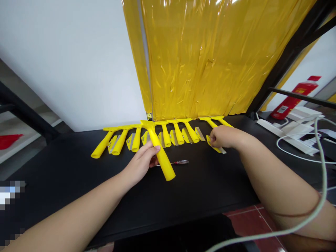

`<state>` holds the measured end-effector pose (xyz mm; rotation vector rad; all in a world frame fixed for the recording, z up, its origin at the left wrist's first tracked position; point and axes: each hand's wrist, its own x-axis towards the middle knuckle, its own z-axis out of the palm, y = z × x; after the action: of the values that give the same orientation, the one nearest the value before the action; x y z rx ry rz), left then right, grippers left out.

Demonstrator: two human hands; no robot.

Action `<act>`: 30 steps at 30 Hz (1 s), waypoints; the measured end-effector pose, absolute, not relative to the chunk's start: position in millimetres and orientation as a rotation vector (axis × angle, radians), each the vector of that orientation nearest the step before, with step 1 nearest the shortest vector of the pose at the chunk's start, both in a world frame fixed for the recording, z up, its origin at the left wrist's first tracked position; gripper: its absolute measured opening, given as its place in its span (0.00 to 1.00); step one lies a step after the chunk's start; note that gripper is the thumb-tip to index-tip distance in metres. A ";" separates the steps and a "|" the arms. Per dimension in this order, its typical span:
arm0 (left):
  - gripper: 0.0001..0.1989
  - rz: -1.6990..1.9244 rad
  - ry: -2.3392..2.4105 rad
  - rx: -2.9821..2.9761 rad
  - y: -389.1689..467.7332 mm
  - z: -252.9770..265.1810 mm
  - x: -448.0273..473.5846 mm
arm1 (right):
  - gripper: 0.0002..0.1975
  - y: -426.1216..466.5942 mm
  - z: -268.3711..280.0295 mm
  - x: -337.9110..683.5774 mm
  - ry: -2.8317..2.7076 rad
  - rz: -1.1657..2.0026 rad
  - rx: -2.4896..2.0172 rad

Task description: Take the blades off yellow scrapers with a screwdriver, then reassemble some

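Observation:
My left hand [143,158] is closed around a yellow scraper handle [164,162], its wide flat head pointing away and its round hollow end toward me. Behind that handle a screwdriver [181,162] with a clear, reddish grip shows, its shaft running toward my left fingers; whether they touch it I cannot tell. Over at the right, my right hand [223,136] has its fingers curled down onto a small yellow plate [215,148] with a metal blade sticking out. What is between those fingertips is hidden.
Several more yellow scraper handles [101,148] lie in a row along the back of the black table [126,210], with bladed yellow plates [130,141] between them. A red bottle [294,98], white power strips [291,134] and a loose white cable [324,171] are at the right.

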<state>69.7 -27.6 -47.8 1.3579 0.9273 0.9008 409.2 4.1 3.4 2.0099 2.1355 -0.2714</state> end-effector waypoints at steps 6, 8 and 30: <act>0.17 0.898 0.920 1.359 -29.1 -45.4 71.0 | 0.07 -33.3 9.7 371.4 2.353 -0.242 1.690; 0.17 0.896 0.920 1.363 -29.4 -44.8 71.1 | 0.09 -44.2 9.8 355.6 2.435 -0.177 1.598; 0.18 0.911 0.929 1.320 -29.8 -40.8 71.9 | 0.05 -22.7 -4.2 354.1 3.206 -0.507 1.226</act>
<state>71.9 -29.8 -40.8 1.3198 0.9287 0.9113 354.1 -22.7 -4.2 1.2261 3.2055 -0.5067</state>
